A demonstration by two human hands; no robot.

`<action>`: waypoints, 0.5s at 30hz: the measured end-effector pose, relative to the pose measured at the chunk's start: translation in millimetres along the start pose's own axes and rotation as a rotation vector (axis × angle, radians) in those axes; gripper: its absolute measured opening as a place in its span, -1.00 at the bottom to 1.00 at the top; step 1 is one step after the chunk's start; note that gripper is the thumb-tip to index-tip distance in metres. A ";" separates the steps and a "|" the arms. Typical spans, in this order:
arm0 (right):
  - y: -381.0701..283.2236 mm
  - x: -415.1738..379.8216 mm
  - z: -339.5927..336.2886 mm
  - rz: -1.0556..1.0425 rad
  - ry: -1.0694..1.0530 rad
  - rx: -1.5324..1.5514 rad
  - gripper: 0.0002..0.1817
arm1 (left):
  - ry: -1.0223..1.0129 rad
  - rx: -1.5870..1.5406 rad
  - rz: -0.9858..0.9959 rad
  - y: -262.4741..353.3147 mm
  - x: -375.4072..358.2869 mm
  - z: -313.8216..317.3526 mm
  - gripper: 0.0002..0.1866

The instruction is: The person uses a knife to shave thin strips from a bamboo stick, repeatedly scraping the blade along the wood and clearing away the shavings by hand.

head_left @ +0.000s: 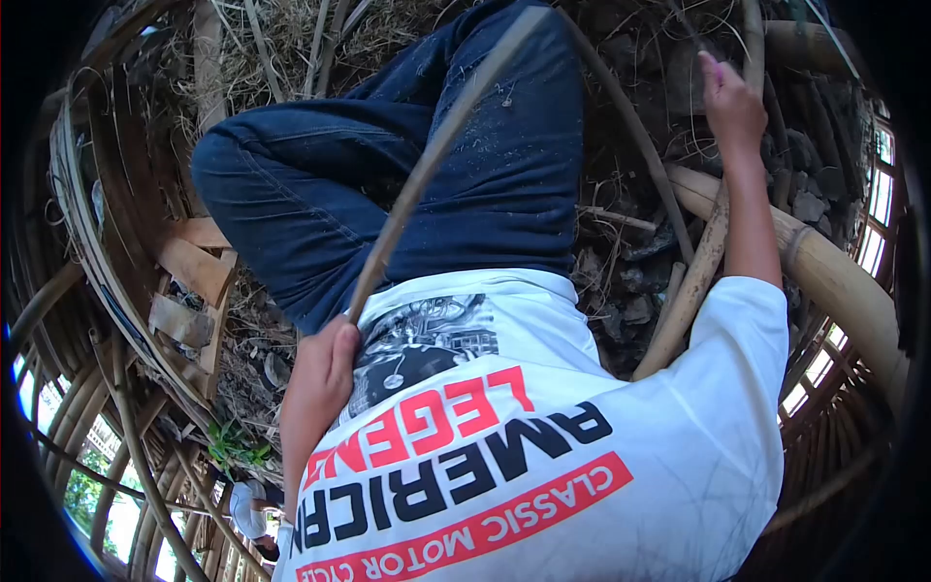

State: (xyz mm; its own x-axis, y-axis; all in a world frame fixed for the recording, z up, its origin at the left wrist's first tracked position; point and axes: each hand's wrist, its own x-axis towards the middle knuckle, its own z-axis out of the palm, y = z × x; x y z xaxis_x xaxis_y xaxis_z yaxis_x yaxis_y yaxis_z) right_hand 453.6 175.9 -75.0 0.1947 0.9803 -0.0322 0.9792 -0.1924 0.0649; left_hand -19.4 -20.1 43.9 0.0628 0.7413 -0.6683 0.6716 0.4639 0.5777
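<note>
My left hand (318, 373) is closed around the lower end of a long bamboo strip (441, 150), held against the front of the white shirt. The strip slants up and to the right across the jeans, reaching the knee at the top. My right hand (734, 107) is raised at the upper right, its fingers wrapped round a pinkish handle (713, 70). A thin dark blade-like length (687, 24) extends from that handle towards the top edge. Another narrow strip (635, 131) curves down from the knee, between the leg and my right arm.
A thick bamboo pole (824, 257) and a thinner stick (689, 291) lie by my right arm. Stones (810, 206) and dry fibres (194, 58) cover the ground. Wood blocks (194, 267) and bent bamboo lengths (82, 213) stand left. Another person (249, 509) is at the lower left.
</note>
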 end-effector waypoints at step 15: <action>-119.3 -60.1 -5.9 0.388 -0.233 1.597 -0.68 | -0.089 -0.377 -0.007 -14.9 22.5 -24.3 -0.60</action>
State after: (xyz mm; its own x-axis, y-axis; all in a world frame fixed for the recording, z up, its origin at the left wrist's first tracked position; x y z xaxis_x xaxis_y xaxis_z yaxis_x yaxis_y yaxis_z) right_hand 324.7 140.1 -74.9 0.2849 0.8674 -0.4079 -0.0871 -0.4004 -0.9122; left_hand -45.9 1.4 31.6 0.1337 0.7002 -0.7013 0.3546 0.6270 0.6936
